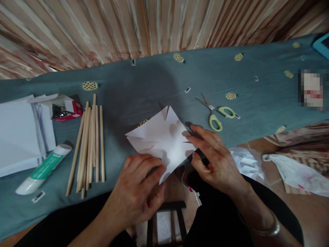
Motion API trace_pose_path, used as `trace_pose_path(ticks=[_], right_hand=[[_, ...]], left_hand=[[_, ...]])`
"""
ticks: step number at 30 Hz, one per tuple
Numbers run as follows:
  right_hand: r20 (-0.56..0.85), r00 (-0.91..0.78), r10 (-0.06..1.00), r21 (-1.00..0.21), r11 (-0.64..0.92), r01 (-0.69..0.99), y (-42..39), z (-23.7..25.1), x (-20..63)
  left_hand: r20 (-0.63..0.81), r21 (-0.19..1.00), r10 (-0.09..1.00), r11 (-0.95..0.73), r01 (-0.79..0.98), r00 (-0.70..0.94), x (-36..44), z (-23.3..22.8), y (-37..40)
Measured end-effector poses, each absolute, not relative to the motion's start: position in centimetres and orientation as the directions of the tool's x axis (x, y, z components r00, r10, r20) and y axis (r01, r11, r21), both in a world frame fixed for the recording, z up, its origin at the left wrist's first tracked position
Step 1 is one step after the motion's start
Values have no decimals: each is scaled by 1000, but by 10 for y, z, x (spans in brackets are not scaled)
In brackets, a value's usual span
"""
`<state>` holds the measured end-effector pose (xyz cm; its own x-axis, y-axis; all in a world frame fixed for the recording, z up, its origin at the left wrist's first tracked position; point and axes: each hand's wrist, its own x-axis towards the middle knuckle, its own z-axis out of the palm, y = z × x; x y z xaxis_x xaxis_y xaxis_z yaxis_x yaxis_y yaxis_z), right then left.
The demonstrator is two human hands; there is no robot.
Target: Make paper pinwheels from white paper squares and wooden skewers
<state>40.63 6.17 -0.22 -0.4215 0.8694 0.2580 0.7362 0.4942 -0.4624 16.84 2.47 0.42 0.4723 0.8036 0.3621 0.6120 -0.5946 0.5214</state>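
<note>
A square of white paper (pixel 156 135), slit in from its corners, hangs partly past the table's near edge. My left hand (pixel 140 187) has its fingers closed at the lowest corner, which bends upward there. At the right corner my right hand (pixel 214 157) grips the sheet, fingers over the top and thumb lower down. The thumb's exact contact is hard to see. Scissors (pixel 212 108) with light green handles lie with blades apart on the cloth, beyond my right hand. Left of the paper lies a bunch of wooden sticks (pixel 88 147).
A green and white glue tube (pixel 46 168) lies left of the sticks, near stacked white paper (pixel 19 133). A red and white box (pixel 67 109) stands open with small dark items inside. White plastic bags (pixel 298 171) lie right, below the table. A curtain (pixel 154 24) hangs behind.
</note>
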Motion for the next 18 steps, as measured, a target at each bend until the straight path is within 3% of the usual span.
trace_pose_path(ticks=[11, 18], right_hand=[[228, -453, 862, -442, 506, 741, 57, 0, 402], [288, -544, 788, -407, 615, 676, 49, -1, 388]], left_hand=[[369, 420, 795, -605, 676, 482, 162, -8, 20], [357, 227, 822, -537, 812, 444, 124, -5, 33]])
